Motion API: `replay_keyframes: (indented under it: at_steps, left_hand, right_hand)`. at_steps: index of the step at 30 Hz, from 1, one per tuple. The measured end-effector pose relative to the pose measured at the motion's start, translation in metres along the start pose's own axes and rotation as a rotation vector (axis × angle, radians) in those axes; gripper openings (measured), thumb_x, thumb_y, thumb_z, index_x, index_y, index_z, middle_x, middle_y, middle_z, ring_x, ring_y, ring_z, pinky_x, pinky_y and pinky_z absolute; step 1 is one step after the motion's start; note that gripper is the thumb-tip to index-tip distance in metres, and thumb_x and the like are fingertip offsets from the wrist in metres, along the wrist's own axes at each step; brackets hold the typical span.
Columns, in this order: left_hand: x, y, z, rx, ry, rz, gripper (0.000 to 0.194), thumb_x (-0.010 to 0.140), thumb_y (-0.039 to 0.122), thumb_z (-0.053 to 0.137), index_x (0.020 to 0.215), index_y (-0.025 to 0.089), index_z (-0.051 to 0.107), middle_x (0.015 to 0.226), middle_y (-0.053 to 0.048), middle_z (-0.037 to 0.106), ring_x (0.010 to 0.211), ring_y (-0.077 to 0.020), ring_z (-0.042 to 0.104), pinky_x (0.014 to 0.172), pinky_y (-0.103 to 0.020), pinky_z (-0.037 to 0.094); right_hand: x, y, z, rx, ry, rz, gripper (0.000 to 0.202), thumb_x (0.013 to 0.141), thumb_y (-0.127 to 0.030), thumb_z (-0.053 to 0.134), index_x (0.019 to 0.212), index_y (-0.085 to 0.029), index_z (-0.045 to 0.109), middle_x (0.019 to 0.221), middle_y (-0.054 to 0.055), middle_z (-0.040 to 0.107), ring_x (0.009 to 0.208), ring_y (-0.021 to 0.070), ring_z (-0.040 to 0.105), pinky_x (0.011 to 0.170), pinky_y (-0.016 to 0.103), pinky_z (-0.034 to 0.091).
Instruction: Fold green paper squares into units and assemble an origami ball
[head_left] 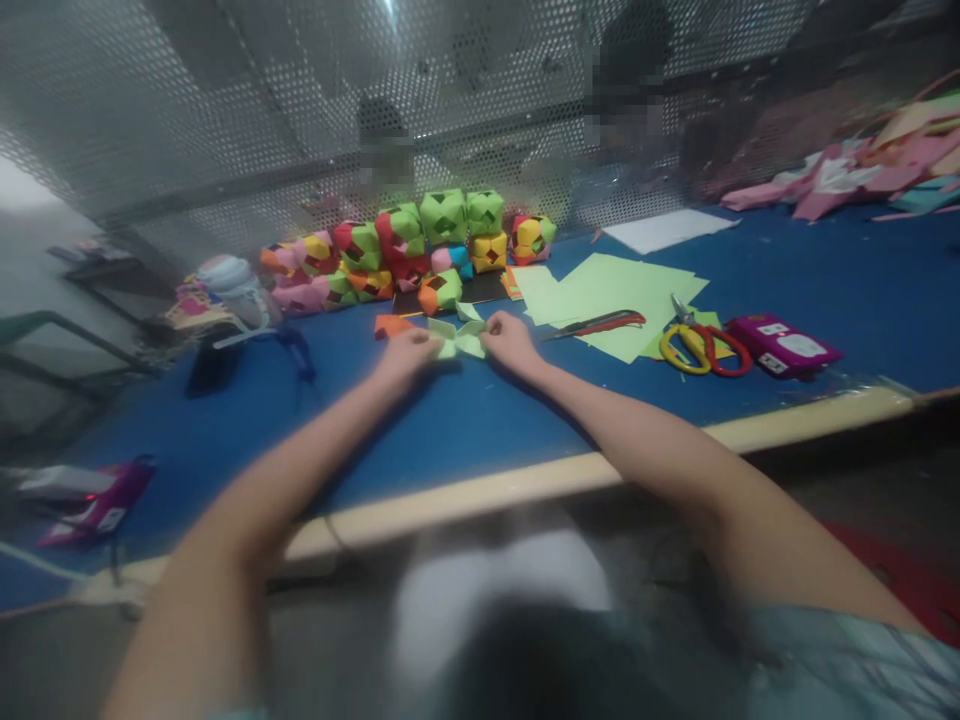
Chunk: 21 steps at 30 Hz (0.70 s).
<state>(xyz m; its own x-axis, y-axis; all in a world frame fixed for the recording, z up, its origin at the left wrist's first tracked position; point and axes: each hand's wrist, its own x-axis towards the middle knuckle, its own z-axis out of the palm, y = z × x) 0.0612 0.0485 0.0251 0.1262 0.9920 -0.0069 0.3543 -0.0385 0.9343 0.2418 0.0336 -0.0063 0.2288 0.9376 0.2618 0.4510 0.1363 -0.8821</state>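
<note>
Between my hands is a folded piece of light green paper [469, 345], with creased flaps standing up in its middle. My left hand [412, 352] pinches its left side, and my right hand [511, 342] grips the right side between thumb and fingers. Beside the left hand lies a small folded orange paper [393, 326]. Just behind the work is an orange and green paper cube [440, 292]. To the right, a utility knife [600, 325] with a red and black handle lies on several light green sheets [600, 285].
Folded paper cubes [442, 215] are stacked along the back. Scissors [701, 345] and a purple box-like device [784, 345] lie right. A white sheet [667, 230] and pink paper pieces [840, 180] are farther back. Left are a bottle [229, 280], a dark phone-like object [214, 360] and another purple device [105, 505].
</note>
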Motion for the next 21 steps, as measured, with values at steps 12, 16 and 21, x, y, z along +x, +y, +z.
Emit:
replay_keyframes:
  at_steps: [12, 16, 21]
  left_hand:
    - [-0.010, -0.003, 0.042, -0.328, 0.054, -0.123, 0.020, 0.063, 0.010, 0.069, 0.072, 0.015, 0.051, 0.056, 0.002, 0.056, 0.047, -0.0087, 0.054, 0.046, -0.018, 0.043]
    - [-0.013, -0.002, 0.043, -0.390, 0.016, -0.097, 0.018, 0.062, 0.007, 0.063, 0.079, 0.013, 0.059, 0.061, 0.000, 0.061, 0.047, -0.0079, 0.054, 0.044, -0.017, 0.040]
    - [-0.014, -0.004, 0.042, -0.420, -0.026, -0.088, 0.026, 0.060, 0.007, 0.058, 0.085, 0.011, 0.063, 0.060, -0.002, 0.064, 0.044, -0.0093, 0.054, 0.039, -0.017, 0.038]
  right_hand:
    - [-0.006, -0.009, 0.005, 0.163, -0.065, 0.051, 0.007, 0.063, -0.016, 0.053, 0.063, -0.021, 0.047, 0.054, -0.007, 0.049, 0.055, 0.0118, 0.048, 0.057, 0.024, 0.037]
    - [-0.009, -0.012, 0.005, 0.218, -0.106, 0.071, 0.008, 0.063, -0.015, 0.052, 0.064, -0.021, 0.046, 0.050, -0.007, 0.049, 0.051, 0.0110, 0.048, 0.053, 0.023, 0.037]
    - [-0.013, -0.013, 0.004, 0.262, -0.169, 0.045, 0.006, 0.064, -0.018, 0.053, 0.064, -0.020, 0.047, 0.051, -0.007, 0.050, 0.050, 0.0102, 0.049, 0.052, 0.022, 0.039]
